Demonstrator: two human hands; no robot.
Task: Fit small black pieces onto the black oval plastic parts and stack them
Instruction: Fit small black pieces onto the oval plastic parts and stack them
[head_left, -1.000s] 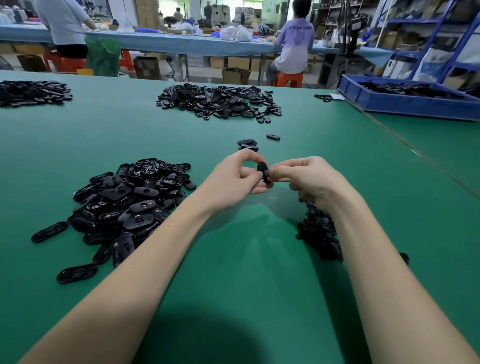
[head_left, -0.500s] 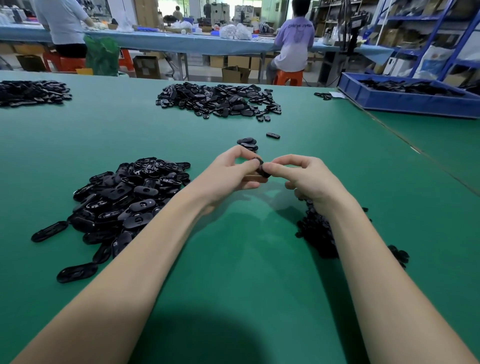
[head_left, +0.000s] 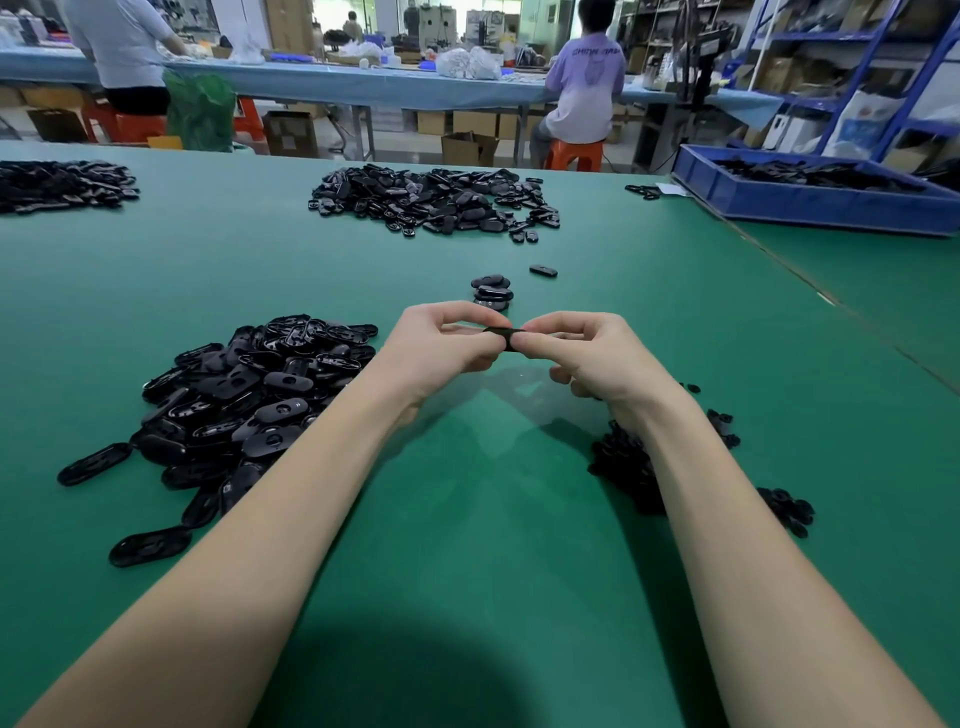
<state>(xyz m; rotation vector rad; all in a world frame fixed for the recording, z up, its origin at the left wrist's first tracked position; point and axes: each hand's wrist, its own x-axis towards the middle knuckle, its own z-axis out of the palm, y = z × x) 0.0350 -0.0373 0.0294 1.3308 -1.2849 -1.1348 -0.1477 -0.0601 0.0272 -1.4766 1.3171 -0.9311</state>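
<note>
Both hands, the left hand and the right hand, pinch one oval part in a narrow grip above the green surface, between two near heaps and before one small stack.

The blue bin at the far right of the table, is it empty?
No, the blue bin holds a layer of black parts that shows above its near wall.
</note>
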